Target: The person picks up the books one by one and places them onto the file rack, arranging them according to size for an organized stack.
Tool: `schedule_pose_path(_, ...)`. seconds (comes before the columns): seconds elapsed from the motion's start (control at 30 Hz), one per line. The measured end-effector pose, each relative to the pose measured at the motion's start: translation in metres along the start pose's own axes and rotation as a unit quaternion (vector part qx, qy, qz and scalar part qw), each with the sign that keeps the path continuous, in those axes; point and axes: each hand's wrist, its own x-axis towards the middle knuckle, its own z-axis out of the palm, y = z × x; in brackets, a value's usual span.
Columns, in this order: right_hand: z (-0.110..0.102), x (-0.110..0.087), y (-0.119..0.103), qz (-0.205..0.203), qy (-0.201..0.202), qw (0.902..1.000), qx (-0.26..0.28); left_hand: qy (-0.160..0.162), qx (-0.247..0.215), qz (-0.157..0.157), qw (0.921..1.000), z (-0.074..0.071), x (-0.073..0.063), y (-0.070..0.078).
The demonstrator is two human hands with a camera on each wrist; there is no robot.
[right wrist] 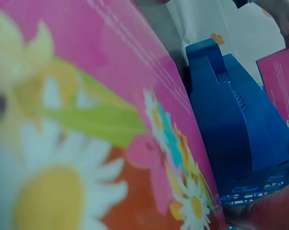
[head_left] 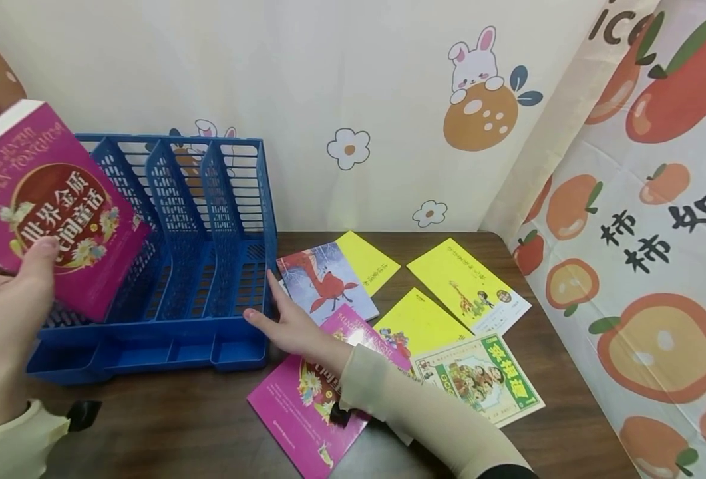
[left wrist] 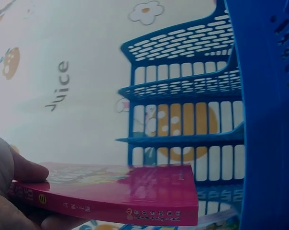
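Observation:
My left hand (head_left: 8,306) grips a thick magenta storybook (head_left: 92,150), thumb on its cover, tilted over the left part of a blue desktop file rack (head_left: 149,336). In the left wrist view, the book's spine (left wrist: 120,211) faces the camera beside the rack's dividers. My right hand (head_left: 293,329) touches the rack's right side near the front, thumb and index finger extended; its other fingers are hidden. Under the right forearm lies another magenta book (head_left: 295,426), which fills much of the right wrist view. The held book (right wrist: 278,79) shows at that view's right edge.
Right of the rack lie a blue-grey picture book (head_left: 329,283), yellow books (head_left: 421,322) and a green-edged book (head_left: 478,379), some overlapping. A patterned cloth (head_left: 376,80) hangs behind the brown table (head_left: 167,426), and another cloth (head_left: 646,266) stands along its right side.

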Motion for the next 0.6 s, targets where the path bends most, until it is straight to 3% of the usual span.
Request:
schedule_pose_path(0.1,-0.001,0.0,-0.003,0.005,-0.003,1.0,0.005,-0.006,0.033,0.014,0.9993,0.009,0.005,-0.001)
schedule_pose_path(0.2,-0.002,0.0,-0.006,0.006,-0.006,0.9999,0.012,0.014,0.079,0.069,0.9944,0.021,0.01,-0.006)
schedule_pose_path(0.3,-0.001,-0.001,-0.008,0.011,-0.007,0.9997,0.02,0.018,0.111,0.091,0.9895,0.031,0.013,-0.011)
schedule_pose_path(0.43,0.001,-0.001,-0.008,0.017,-0.004,0.9992,0.036,0.005,0.107,0.106,0.9886,0.044,0.021,-0.022)
schedule_pose_path(0.6,0.001,0.0,-0.006,0.016,-0.005,0.9985,0.052,-0.027,0.094,0.102,0.99,0.057,0.026,-0.033)
